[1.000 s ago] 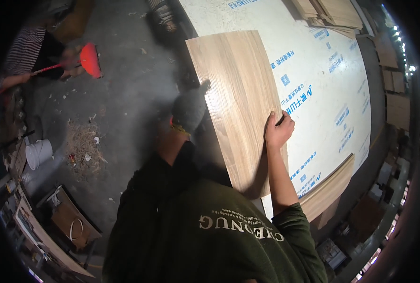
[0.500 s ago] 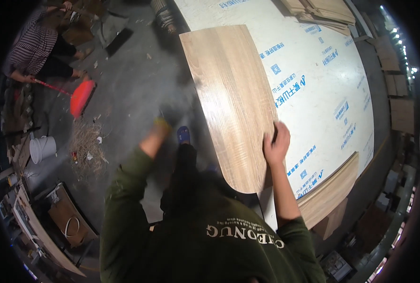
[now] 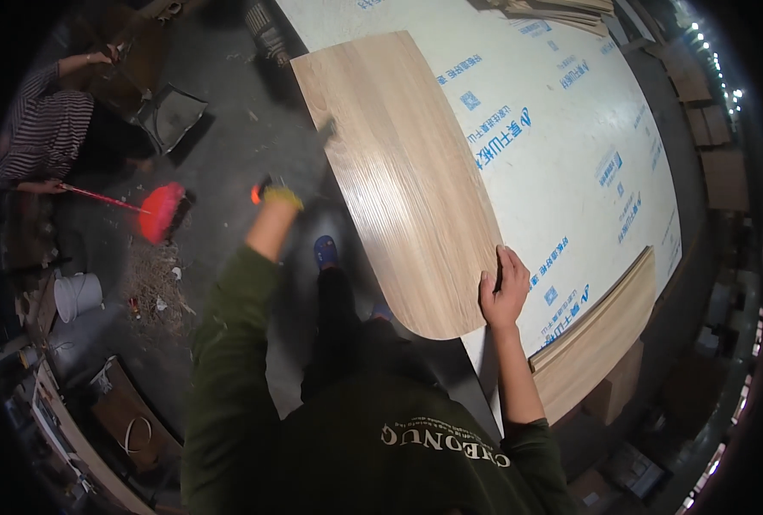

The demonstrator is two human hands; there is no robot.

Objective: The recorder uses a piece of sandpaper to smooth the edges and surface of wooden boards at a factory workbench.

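Note:
A light wood-grain board (image 3: pixel 407 189) with a rounded near end lies on a white printed sheet (image 3: pixel 561 163), its left side along the sheet's edge. My right hand (image 3: pixel 505 296) holds the board by its right edge near the rounded end, thumb on the top face. Left of the board, over the floor, is my left hand (image 3: pixel 277 199) in a dark glove with a yellow cuff. It is closed around something orange and black, too blurred to name. A dark blurred shape (image 3: pixel 326 130) shows at the board's left edge.
Curved wood-grain panels (image 3: pixel 600 335) are stacked at the near right, more boards (image 3: pixel 561 12) at the far right. On the left, a person (image 3: pixel 51 120) holds a red broom (image 3: pixel 160 213) above a debris pile (image 3: pixel 154 279), with a dustpan (image 3: pixel 171 118) and white bucket (image 3: pixel 78 297) nearby.
My left hand has shifted slightly left and toward the far side. My right hand stays on the board's edge. The person's red broom has moved a little nearer and the dustpan has turned.

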